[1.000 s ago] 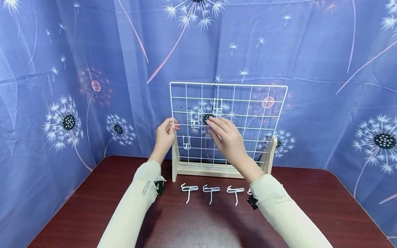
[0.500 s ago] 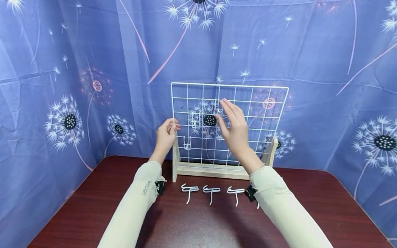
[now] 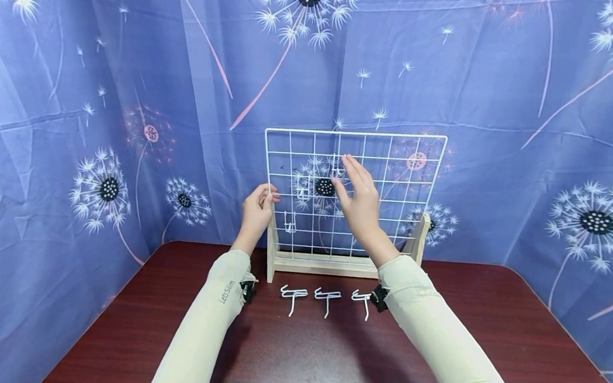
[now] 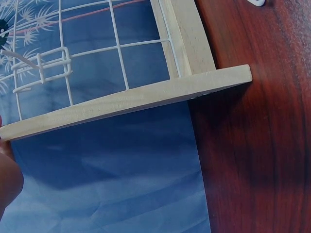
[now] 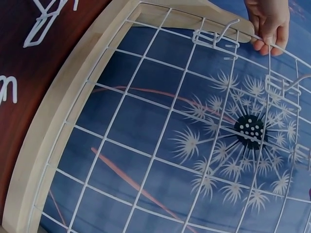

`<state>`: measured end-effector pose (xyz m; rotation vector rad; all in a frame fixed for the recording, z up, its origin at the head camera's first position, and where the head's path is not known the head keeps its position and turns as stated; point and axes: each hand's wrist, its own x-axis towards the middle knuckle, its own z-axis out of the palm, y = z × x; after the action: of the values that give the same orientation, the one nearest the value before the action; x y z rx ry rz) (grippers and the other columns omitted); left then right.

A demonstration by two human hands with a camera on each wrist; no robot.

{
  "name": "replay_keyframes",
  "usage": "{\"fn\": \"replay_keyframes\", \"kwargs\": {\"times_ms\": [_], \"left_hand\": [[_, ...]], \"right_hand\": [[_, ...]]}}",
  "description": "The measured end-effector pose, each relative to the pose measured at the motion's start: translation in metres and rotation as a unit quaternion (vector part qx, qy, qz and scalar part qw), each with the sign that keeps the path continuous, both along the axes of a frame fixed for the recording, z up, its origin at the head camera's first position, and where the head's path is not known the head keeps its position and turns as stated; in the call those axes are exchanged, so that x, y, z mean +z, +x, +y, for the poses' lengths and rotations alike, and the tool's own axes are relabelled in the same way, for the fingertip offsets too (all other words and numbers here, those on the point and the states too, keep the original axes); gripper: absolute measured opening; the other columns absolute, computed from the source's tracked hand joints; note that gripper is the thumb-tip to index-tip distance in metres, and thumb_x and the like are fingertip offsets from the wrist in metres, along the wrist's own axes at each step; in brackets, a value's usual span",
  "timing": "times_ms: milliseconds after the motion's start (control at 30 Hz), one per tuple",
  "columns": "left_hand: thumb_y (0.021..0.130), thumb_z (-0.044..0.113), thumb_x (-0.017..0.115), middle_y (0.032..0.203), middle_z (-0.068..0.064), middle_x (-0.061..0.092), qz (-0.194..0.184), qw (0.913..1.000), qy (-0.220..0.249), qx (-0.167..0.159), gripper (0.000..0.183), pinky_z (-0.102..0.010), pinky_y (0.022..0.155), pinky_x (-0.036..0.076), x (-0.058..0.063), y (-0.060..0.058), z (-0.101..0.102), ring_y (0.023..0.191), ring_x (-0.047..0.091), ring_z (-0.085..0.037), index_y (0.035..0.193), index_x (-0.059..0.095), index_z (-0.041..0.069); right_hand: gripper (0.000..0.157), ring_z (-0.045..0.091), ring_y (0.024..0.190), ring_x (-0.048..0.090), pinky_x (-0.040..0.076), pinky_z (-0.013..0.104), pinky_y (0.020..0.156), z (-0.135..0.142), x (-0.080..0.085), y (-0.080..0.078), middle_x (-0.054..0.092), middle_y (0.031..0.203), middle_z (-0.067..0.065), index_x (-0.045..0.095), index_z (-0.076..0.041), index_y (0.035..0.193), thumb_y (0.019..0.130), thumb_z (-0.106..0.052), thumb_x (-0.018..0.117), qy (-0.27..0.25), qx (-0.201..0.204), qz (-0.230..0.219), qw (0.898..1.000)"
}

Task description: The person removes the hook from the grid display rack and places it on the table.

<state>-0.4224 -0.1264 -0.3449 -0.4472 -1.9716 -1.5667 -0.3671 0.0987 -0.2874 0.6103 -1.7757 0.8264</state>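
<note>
White wire grid panel (image 3: 355, 133) stands up in a wooden stand (image 3: 324, 265), near the far edge of the desk (image 3: 306, 355); three white hooks hang on it, climbing from lower left toward upper middle: lower hook (image 4: 41, 68), middle hook (image 5: 285, 90), upper hook (image 3: 336, 171); left loose hook (image 3: 294, 292), centre loose hook (image 3: 327, 294) and right loose hook (image 3: 362, 295) lie in a row on the desk just in front of the stand, nearer the far edge than the front one; the right one partly covered by a black wrist camera (image 3: 380, 298).

Left hand (image 3: 257, 211): thumb and fingers clamped on the panel's left edge; right hand (image 3: 361, 205): fingers fairly straight, thumb apart from them, right by the upper hook; contact there, cannot tell.

Handling, judged by look: hooks light, stiff, thin coated wire, probably a bit slick, hard to break; best pinched at the flat double-wire back or base of the prong, tip left free; panel looks rigid but light, could rock if pushed, so the outer frame wire is the sensible hold; stand seems plain wood, firm, grippy.

Writing: dark print on the left sleeve (image 3: 204, 326), reads like "LetsSlim"; no readable label on panel, stand, hooks or wrist camera.
</note>
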Motion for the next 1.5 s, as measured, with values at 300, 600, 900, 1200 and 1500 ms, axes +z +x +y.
{"fn": "replay_keyframes", "kwargs": {"times_ms": [300,600,900,1200,1500], "left_hand": [[0.096,-0.004,0.05,0.096,-0.017,0.07,-0.003,1.0,0.001,-0.003,0.016,-0.033,0.087,0.052,0.0,-0.001,0.0,0.091,0.068,-0.027,0.105,0.062,-0.001],[0.096,-0.003,0.05,0.096,-0.015,0.071,0.0,1.0,-0.006,0.0,0.016,-0.028,0.083,0.052,-0.001,-0.001,-0.001,0.09,0.068,-0.024,0.105,0.063,0.0],[0.096,-0.003,0.05,0.096,-0.017,0.071,0.002,1.0,-0.005,0.001,0.016,-0.029,0.084,0.052,-0.001,-0.001,0.0,0.09,0.068,-0.026,0.105,0.063,-0.001],[0.096,-0.005,0.049,0.096,-0.018,0.07,0.001,1.0,0.003,-0.006,0.016,-0.035,0.086,0.052,0.002,0.0,0.001,0.09,0.067,-0.028,0.105,0.062,-0.003],[0.096,-0.004,0.049,0.096,-0.017,0.071,-0.001,0.9999,-0.008,0.01,0.016,-0.033,0.085,0.053,0.001,0.001,0.002,0.09,0.068,-0.027,0.104,0.063,-0.001]], "right_hand": [[0.034,0.036,0.123,0.051,0.039,0.041,0.106,-0.003,0.0,-0.003,0.058,0.131,0.018,0.061,0.003,0.124,0.092,-0.009,0.064,0.004,-0.01,-0.017,1.0],[0.024,0.037,0.115,0.057,0.042,0.039,0.103,-0.003,0.0,-0.007,0.065,0.119,0.018,0.069,0.003,0.11,0.088,-0.005,0.067,-0.003,-0.02,-0.008,1.0],[0.017,0.034,0.105,0.064,0.051,0.039,0.092,-0.001,0.004,-0.011,0.068,0.111,0.017,0.073,0.001,0.103,0.088,-0.003,0.067,-0.005,-0.019,0.009,1.0],[0.017,0.031,0.103,0.066,0.054,0.034,0.086,0.002,0.01,-0.011,0.068,0.111,0.017,0.073,0.001,0.104,0.091,-0.007,0.065,-0.012,-0.001,0.015,1.0],[0.018,0.03,0.102,0.066,0.055,0.033,0.081,0.002,0.012,-0.006,0.069,0.111,0.016,0.073,-0.002,0.106,0.091,-0.007,0.065,0.008,0.003,0.02,1.0]]}}
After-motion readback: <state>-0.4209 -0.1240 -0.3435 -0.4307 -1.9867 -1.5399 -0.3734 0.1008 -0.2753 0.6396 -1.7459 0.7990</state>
